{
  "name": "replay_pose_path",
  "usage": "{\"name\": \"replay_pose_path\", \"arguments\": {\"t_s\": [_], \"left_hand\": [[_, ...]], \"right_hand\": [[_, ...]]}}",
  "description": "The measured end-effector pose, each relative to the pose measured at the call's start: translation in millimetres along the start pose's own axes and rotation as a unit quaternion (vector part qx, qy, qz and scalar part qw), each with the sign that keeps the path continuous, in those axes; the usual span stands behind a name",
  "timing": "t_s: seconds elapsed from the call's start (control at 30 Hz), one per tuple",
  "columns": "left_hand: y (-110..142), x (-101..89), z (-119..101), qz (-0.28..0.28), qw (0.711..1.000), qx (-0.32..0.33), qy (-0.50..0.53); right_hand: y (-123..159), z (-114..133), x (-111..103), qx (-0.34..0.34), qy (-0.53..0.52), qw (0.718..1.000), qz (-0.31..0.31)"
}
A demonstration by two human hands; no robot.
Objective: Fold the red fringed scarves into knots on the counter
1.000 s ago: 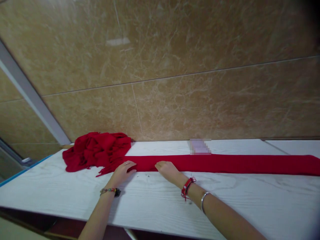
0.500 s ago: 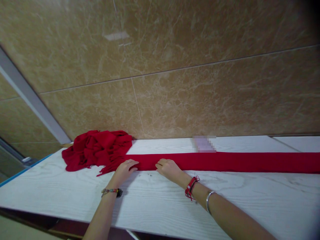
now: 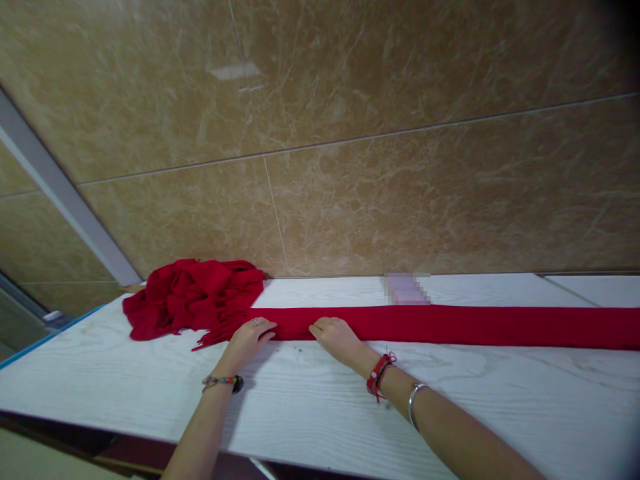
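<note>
A long red scarf (image 3: 475, 325) lies folded into a narrow strip across the white wood-grain table (image 3: 320, 407), running off the right edge of view. Its fringed left end shows below my left hand (image 3: 249, 340). That hand rests flat on the strip's near edge, fingers together and stretched out. A short way to the right, my right hand (image 3: 334, 335) lies on the same edge with its fingers curled onto the cloth. A crumpled heap of red cloth (image 3: 193, 297) sits just left of the strip's end.
A tan marble wall (image 3: 350, 167) rises right behind the table. A small blurred pale object (image 3: 407, 289) lies against the wall behind the scarf. The table's left edge is blue-trimmed (image 3: 50, 333), with a grey frame beyond.
Both hands stay on the scarf's left end and have hardly shifted. The view has tilted slightly.
</note>
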State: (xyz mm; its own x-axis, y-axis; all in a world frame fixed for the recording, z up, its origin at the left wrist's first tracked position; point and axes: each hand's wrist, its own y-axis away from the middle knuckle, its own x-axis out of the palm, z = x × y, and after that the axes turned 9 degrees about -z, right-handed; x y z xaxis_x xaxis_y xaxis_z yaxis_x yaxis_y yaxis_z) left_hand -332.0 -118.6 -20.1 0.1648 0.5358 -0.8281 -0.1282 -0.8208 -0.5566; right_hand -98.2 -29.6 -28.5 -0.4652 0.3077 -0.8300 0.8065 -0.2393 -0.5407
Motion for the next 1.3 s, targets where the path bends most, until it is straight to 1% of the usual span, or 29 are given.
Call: {"name": "replay_pose_path", "arguments": {"t_s": [0.1,0.2,0.27,0.4,0.47,0.57,0.67,0.73,0.8,0.9,0.97,1.07,1.2,1.3], "left_hand": [[0,0.8,1,0.004,1.000,0.014,-0.010],[0,-1.4,1,-0.012,0.999,0.019,-0.024],[0,-3.3,1,-0.016,0.999,0.018,-0.037],[-1,-5.2,-5,0.023,0.997,0.002,-0.071],[-2,-5.2,-9,0.042,0.995,-0.011,-0.089],[-2,-4.8,-12,0.046,0.992,-0.021,-0.114],[0,-5.3,-11,0.037,0.988,-0.014,-0.151],[2,-7.3,-10,0.036,0.983,0.008,-0.181],[5,-10.7,-8,0.043,0.978,0.052,-0.199],[9,-16.9,-4,0.064,0.971,0.129,-0.191],[10,-20.1,-2,0.072,0.969,0.150,-0.180],[11,-21.7,0,0.068,0.970,0.143,-0.184],[11,-19.4,0,0.044,0.970,0.118,-0.207],[12,-17.3,1,0.043,0.974,0.106,-0.195]], "right_hand": [[-1,-1,3,0.016,-0.008,1.000,-0.012],[-1,-1,3,0.037,-0.021,0.998,-0.034],[-1,-1,1,0.029,-0.028,0.998,-0.044],[0,1,-5,-0.022,-0.026,0.999,-0.013],[1,2,-7,-0.028,-0.022,0.999,0.003],[1,3,-8,-0.030,-0.017,0.999,0.009],[2,3,-6,-0.033,-0.012,0.999,0.006],[2,1,-4,-0.032,-0.009,0.999,0.002],[3,0,-2,-0.030,-0.010,0.999,-0.005],[4,-2,0,-0.032,-0.021,0.999,-0.025],[4,-3,1,-0.035,-0.028,0.998,-0.036],[3,-2,0,-0.031,-0.023,0.999,-0.035],[2,0,-2,-0.023,-0.013,0.999,-0.036],[2,0,-1,-0.028,-0.016,0.999,-0.025]]}}
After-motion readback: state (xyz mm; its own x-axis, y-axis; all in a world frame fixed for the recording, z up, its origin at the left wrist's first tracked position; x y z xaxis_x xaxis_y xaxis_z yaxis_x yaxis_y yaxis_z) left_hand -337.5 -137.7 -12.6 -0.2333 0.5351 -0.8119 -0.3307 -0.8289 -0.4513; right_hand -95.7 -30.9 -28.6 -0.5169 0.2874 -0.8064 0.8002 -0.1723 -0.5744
